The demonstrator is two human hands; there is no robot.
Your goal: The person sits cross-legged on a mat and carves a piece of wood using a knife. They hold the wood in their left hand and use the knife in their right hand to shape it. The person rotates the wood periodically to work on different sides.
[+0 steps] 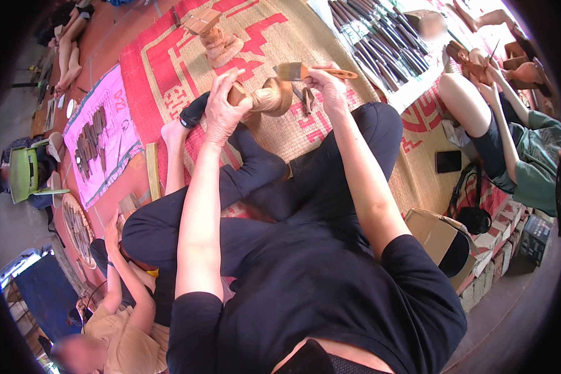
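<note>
A carved wooden figure [274, 98] was clutched over the woven mat [305, 37] in the left hand [223, 112]; the right hand [329, 88] gripped a flat brush [293, 71] beside it. Red writing [119, 98] marked a pink cloth [119, 134]; a round basket [65, 215] held brown sticklike pieces [78, 227].

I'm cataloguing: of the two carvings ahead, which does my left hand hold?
The brown wooden carving nearest the flat brown paintbrush; the other carving rests on the red patterned woven mat.
</note>
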